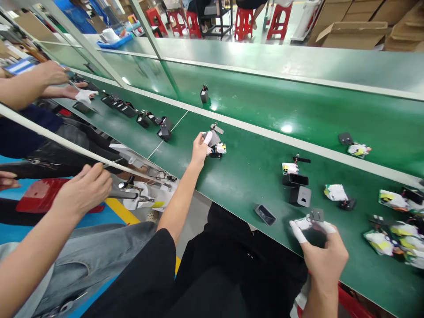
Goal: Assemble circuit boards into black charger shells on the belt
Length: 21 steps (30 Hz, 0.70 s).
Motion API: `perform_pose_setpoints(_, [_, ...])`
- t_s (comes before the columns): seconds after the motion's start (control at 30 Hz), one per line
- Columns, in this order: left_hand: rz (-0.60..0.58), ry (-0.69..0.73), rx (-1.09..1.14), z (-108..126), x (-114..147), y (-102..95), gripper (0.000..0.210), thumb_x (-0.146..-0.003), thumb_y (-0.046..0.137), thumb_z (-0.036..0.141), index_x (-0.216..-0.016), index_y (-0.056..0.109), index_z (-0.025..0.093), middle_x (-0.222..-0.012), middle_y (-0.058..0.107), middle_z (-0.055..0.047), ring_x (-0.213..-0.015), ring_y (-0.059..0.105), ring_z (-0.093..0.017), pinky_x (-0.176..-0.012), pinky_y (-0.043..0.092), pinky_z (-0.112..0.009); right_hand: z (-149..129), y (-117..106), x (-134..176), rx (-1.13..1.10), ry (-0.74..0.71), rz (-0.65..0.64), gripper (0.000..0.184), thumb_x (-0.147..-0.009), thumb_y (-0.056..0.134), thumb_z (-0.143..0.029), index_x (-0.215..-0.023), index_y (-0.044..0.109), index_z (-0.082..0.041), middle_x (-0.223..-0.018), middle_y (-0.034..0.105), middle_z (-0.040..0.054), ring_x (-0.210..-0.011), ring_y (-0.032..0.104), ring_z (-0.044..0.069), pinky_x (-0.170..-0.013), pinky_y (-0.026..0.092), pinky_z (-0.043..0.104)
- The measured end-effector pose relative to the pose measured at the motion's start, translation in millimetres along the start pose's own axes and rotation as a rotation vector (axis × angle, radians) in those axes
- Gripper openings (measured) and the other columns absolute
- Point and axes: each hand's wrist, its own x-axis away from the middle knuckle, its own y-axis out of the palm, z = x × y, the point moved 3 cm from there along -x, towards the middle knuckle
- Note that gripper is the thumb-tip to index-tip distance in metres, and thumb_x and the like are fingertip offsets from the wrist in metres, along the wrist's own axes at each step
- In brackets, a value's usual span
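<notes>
My left hand [199, 150], with white finger cots, pinches a dark grey charger housing [213, 138] at the middle of the bench; a small circuit board [220, 148] with white and yellow parts is at its lower side. Nearer me, my right hand [326, 256], also in finger cots, has thumb and fingers around a black plug cover [317, 215] with a white-wrapped part [303, 223] beside it. Left of that hand an open black housing [265, 214] lies on the bench. Two more housings, one a grey-faced housing [300, 196], stand just beyond it.
Loose circuit boards [380, 242] are heaped at the right. Dark assembled units [164, 129] line the bench at left, where a co-worker's hands [54, 75] are busy. Another person's hand [84, 190] is close on my left. A raised ledge [265, 57] runs along the back.
</notes>
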Motion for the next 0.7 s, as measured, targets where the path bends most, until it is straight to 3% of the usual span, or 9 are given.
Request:
perform_pose_setpoints(0.13, [-0.073,0.023,-0.037,-1,18,10.7,0.055,-0.088,0.083,0.074,-0.097,0.067,0.022,-0.105,0.077,-0.007,-0.101,0.077,-0.022,-0.093,0.066,-0.036,1,0,0,-0.009,-0.016,-0.016,0.063,-0.086,0.087,-0.072,-0.118,0.077,-0.019,-0.109,0.079,0.012,-0.098,0.075,0.034,-0.095,0.057,0.047])
perform_pose_setpoints(0.3, [0.03,0.147,-0.201,10,9,-29.7,0.043,-0.091,0.085,0.06,-0.105,0.066,0.024,-0.115,0.075,-0.007,-0.11,0.072,-0.023,-0.113,0.059,-0.042,1,0,0,-0.002,-0.04,-0.008,0.062,-0.088,0.083,-0.075,-0.115,0.076,-0.019,-0.107,0.078,0.0113,-0.096,0.075,0.034,-0.091,0.056,0.045])
perform_pose_setpoints(0.43, [0.079,0.187,-0.356,10,4,-57.0,0.027,-0.091,0.086,0.042,-0.106,0.068,0.028,-0.112,0.078,-0.007,-0.103,0.07,-0.026,-0.111,0.056,-0.049,1,2,-1,0.017,-0.067,0.001,0.069,-0.087,0.079,-0.082,-0.116,0.075,-0.018,-0.107,0.079,0.0124,-0.094,0.075,0.034,-0.091,0.057,0.046])
perform_pose_setpoints(0.53, [0.07,0.196,-0.449,6,10,-57.5,0.028,-0.087,0.091,0.037,-0.1,0.067,0.029,-0.106,0.079,-0.004,-0.1,0.069,-0.026,-0.107,0.055,-0.048,3,3,-1,0.028,-0.072,0.007,0.073,-0.087,0.076,-0.086,-0.115,0.075,-0.019,-0.106,0.079,0.0124,-0.094,0.076,0.035,-0.09,0.057,0.046])
perform_pose_setpoints(0.7, [-0.013,0.202,-0.567,4,28,-42.4,0.036,-0.084,0.095,0.04,-0.093,0.064,0.025,-0.097,0.077,-0.001,-0.091,0.063,-0.022,-0.097,0.051,-0.039,7,3,0,0.02,-0.045,0.004,0.068,-0.086,0.08,-0.082,-0.115,0.076,-0.02,-0.107,0.079,0.0121,-0.096,0.076,0.037,-0.09,0.056,0.048])
